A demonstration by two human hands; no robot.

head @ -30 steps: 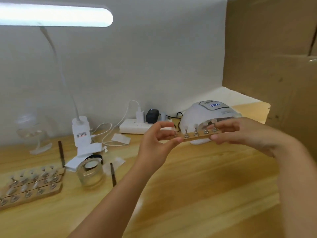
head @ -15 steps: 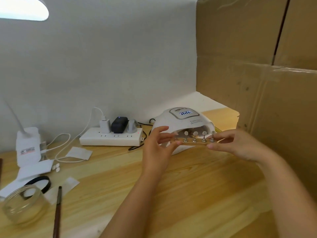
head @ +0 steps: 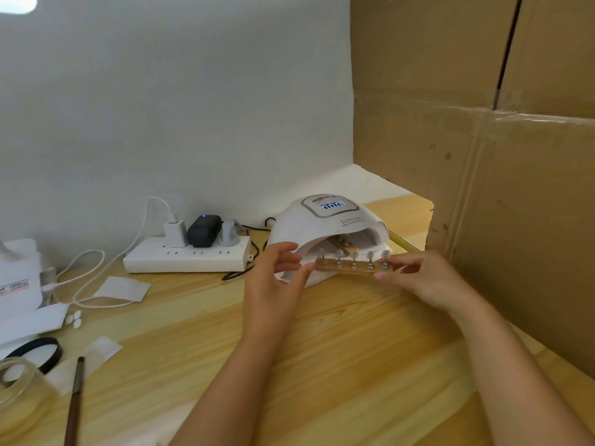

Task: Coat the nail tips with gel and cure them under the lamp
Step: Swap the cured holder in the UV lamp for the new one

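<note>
I hold a wooden nail-tip holder strip [head: 353, 269] level between both hands, just in front of the mouth of the white curing lamp [head: 328, 233] and above the bench [head: 322, 365]. My left hand [head: 273, 284] pinches the strip's left end between thumb and fingertips; my right hand [head: 428, 278] pinches its right end the same way. Five nail tips [head: 354, 254] stand upright on metal pegs along the strip, evenly spaced; whether they carry gel I cannot tell. The lamp sits toward the bench's far right corner, its display [head: 332, 206] lit with blue digits I cannot read. Inside the lamp's opening something wooden [head: 338, 244] is partly visible. A white power strip [head: 186, 257] lies along the far edge beside the lamp, with a white charger [head: 174, 233], a black adapter [head: 204, 230] and a grey plug [head: 228, 233] seated in it. At the near left edge are a glass jar [head: 16, 386], a black ring [head: 42, 352] and a brush handle [head: 74, 403]. Small paper squares [head: 122, 288] lie between these and the power strip. Cardboard boxes [head: 483, 156] stand along the bench's right edge.
</note>
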